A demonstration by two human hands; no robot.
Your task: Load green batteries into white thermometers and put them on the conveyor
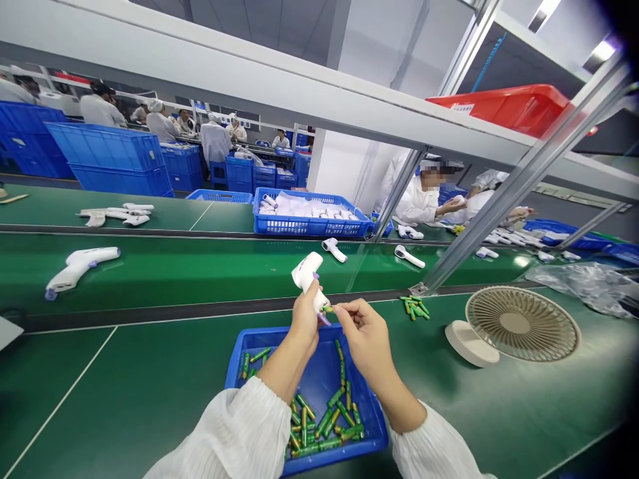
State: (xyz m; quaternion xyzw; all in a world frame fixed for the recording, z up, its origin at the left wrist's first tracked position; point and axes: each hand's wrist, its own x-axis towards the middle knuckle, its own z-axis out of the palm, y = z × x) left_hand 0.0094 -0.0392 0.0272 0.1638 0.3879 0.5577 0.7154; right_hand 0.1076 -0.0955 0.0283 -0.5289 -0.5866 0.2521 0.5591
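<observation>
Above the blue tray [239, 372] of loose batteries on the green surface [124, 386], your left hand [304, 319] grips a white thermometer [308, 274] upright, while your right hand [362, 329] pinches a battery [328, 308] at its base.

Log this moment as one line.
left hand: holds thermometer | right hand: battery at its grip | below: blue tray

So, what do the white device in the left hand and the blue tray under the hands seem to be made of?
The white device looks like smooth moulded plastic: a glossy, rounded shell, with purple parts. The blue tray also looks like rigid plastic, with an even colour and a slightly shiny rim. Neither can be confirmed by sight alone.
</observation>
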